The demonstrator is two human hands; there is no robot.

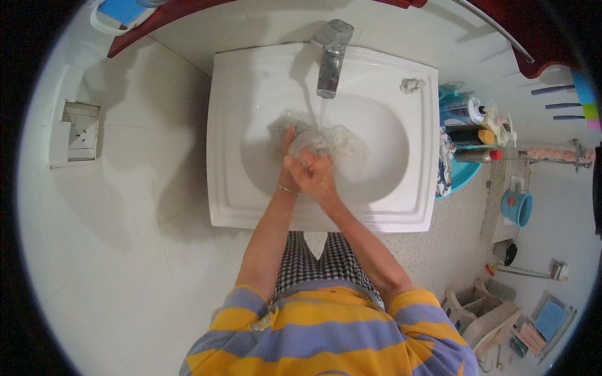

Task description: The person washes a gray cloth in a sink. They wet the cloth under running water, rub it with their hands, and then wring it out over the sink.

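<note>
Both my hands are together over the bowl of a white washbasin (225, 141). A wet, whitish crumpled cloth (311, 141) is in their grasp. My left hand (289, 157) holds its left side, thumb pointing up and a thin bracelet (286, 189) at the wrist. From the right, my right hand (314, 173) presses on the near end of the cloth with curled fingers. Water (323, 110) runs from the chrome faucet (329, 70) onto the cloth. Splashing water blurs its edges, and the left fingers are mostly hidden.
A small crumpled whitish thing (412, 86) lies on the basin's back right corner. Bottles (475, 155) crowd a teal basket (465, 176) against the basin's right side. Farther right are a blue bucket (516, 208) and a toilet (489, 324). Above the faucet runs a dark red shelf edge (155, 23).
</note>
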